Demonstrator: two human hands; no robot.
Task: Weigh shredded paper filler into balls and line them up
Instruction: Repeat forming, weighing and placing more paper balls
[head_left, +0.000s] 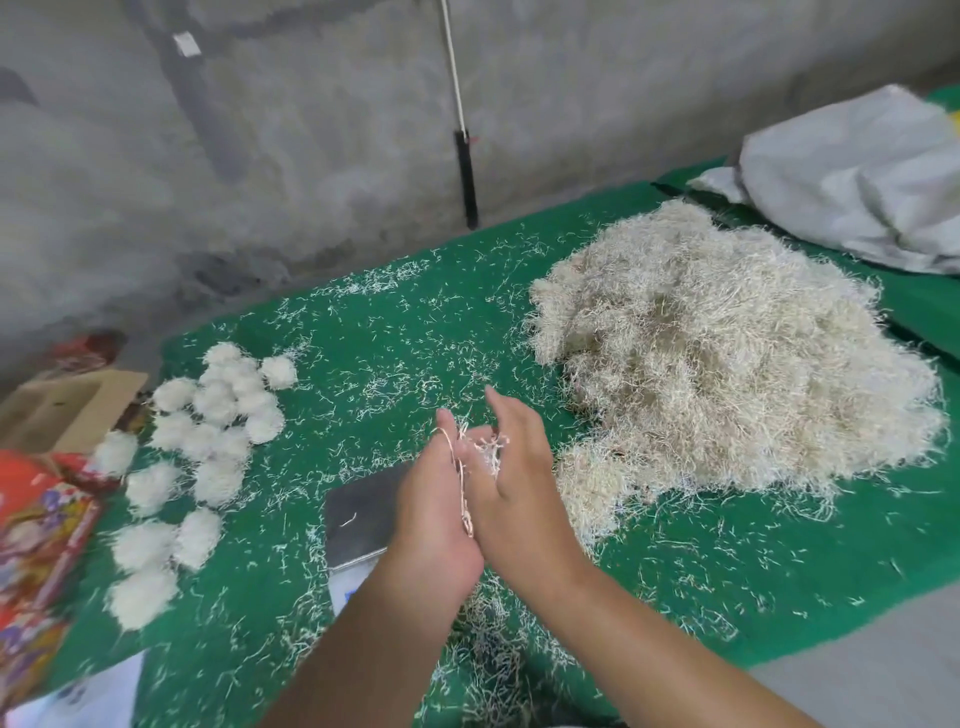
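Palms of left hand (434, 512) and right hand (511, 480) press a paper wad (485, 454); scale (363, 514) directly beneath, ball rows (197, 447) leftward.

No legible text anywhere.

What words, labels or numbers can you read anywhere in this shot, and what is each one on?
No text can be read as words.
Red printed packaging at the left edge: colourful print, too blurred to read.
White sheet at the bottom left: faint dark marks, too blurred to read.
White tag on the grey wall: nothing legible.
Scale below the hands: blue mark on its front edge, too small to read.
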